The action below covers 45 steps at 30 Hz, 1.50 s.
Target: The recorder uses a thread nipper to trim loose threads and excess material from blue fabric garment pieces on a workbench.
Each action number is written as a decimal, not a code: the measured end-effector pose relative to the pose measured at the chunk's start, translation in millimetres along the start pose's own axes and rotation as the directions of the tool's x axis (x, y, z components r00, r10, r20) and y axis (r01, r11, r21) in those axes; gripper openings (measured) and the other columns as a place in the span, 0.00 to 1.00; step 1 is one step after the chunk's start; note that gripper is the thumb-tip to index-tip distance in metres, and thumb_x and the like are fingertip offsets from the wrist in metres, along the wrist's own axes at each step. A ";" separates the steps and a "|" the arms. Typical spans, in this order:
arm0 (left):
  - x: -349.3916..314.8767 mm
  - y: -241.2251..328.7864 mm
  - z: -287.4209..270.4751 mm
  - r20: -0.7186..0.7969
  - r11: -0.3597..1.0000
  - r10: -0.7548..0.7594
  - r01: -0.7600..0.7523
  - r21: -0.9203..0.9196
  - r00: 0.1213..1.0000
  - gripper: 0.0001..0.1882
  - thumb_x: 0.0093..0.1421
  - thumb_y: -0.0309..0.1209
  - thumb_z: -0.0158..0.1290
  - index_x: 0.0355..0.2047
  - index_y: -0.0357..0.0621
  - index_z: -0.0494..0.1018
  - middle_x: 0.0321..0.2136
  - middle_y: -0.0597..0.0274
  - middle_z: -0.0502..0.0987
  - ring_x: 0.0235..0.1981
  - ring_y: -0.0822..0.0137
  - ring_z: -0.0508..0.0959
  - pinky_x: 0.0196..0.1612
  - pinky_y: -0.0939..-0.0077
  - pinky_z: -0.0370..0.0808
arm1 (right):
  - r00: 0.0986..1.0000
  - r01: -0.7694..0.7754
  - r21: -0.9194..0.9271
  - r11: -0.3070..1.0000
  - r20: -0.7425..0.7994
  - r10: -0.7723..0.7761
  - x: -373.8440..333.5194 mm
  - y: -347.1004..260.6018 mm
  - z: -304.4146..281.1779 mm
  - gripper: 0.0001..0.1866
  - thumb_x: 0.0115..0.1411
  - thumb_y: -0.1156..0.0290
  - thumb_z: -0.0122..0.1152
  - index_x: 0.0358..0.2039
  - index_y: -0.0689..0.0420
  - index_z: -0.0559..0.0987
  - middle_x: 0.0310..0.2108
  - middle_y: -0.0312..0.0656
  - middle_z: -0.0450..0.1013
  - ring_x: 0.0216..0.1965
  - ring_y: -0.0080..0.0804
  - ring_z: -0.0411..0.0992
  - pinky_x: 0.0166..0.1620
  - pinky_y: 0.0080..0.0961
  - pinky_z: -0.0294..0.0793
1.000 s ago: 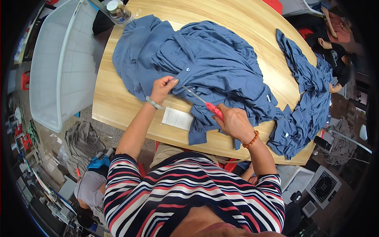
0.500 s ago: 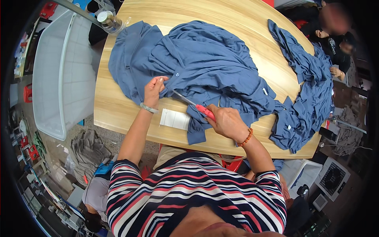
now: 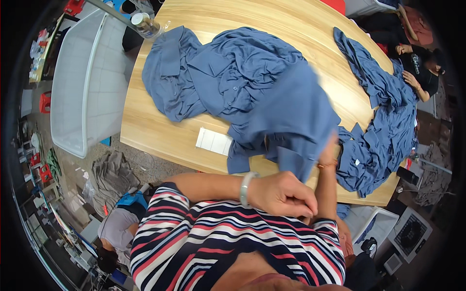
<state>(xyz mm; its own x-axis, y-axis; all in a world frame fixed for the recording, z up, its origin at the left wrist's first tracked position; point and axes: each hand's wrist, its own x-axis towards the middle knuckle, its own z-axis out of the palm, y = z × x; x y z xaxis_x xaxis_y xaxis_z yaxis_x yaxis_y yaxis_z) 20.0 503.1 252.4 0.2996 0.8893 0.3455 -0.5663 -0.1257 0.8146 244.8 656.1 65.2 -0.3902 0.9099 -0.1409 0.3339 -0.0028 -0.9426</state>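
A large crumpled blue shirt [image 3: 233, 72] with buttons lies across the wooden table. One blurred fold of it is raised on the right, over my right hand [image 3: 331, 144]. That hand, wearing an orange bead bracelet, grips the fold's edge; its fingers are mostly covered by cloth and smeared. No red-handled tool shows now. My left hand [image 3: 281, 194], with a pale bangle at the wrist, is in front of my chest beside my right forearm. Its fingers are curled closed, and whatever is inside them is hidden. A white card [image 3: 213, 141] rests near the table's front edge.
More blue garments [image 3: 383, 121] are heaped along the table's right side, where a co-worker [image 3: 421, 70] has a hand on them. A clear jar [image 3: 145, 25] stands at the far left corner. A big white bin [image 3: 77, 82] is left of the table [image 3: 160, 155]; grey cloth [image 3: 114, 174] lies on the floor.
My left hand has left the shirt and come back to my chest, towards the right. My right hand has moved right, lifting part of the shirt; the red-handled tool has gone from sight.
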 end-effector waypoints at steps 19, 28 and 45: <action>-70.2 -123.9 -268.8 -0.907 0.370 0.130 0.829 0.420 0.401 0.26 0.48 0.35 0.63 0.46 0.37 0.70 0.33 0.54 0.77 0.34 0.60 0.76 0.39 0.68 0.73 | 0.969 -0.188 -0.575 0.796 0.026 0.248 -50.0 -77.1 -32.6 0.24 0.59 0.66 0.56 0.57 0.47 0.68 0.35 0.56 0.75 0.36 0.56 0.75 0.38 0.43 0.73; -55.2 -119.7 -220.8 -0.636 0.168 0.397 0.629 0.759 0.662 0.32 0.48 0.27 0.62 0.51 0.41 0.60 0.37 0.48 0.75 0.39 0.45 0.76 0.43 0.61 0.73 | 0.911 0.130 -0.630 0.766 0.381 0.158 1.9 -136.7 53.7 0.24 0.58 0.66 0.57 0.56 0.48 0.67 0.29 0.55 0.75 0.33 0.57 0.73 0.37 0.46 0.72; -95.9 -147.2 -237.6 -0.744 0.806 -0.440 0.586 -0.080 0.504 0.10 0.60 0.31 0.55 0.38 0.37 0.76 0.28 0.70 0.77 0.28 0.83 0.71 0.32 0.88 0.68 | 0.770 0.359 -0.647 0.672 0.613 0.179 -2.1 -139.6 64.2 0.20 0.56 0.65 0.59 0.49 0.55 0.71 0.23 0.55 0.74 0.28 0.55 0.73 0.32 0.44 0.71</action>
<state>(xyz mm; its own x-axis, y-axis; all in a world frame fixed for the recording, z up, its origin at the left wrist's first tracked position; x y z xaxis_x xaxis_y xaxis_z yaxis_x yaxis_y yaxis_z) -107.9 540.8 -11.3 -0.1711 0.8302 -0.5305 -0.3424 0.4548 0.8221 143.9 627.9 177.7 -0.7665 0.4460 -0.4622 0.6398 0.5934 -0.4884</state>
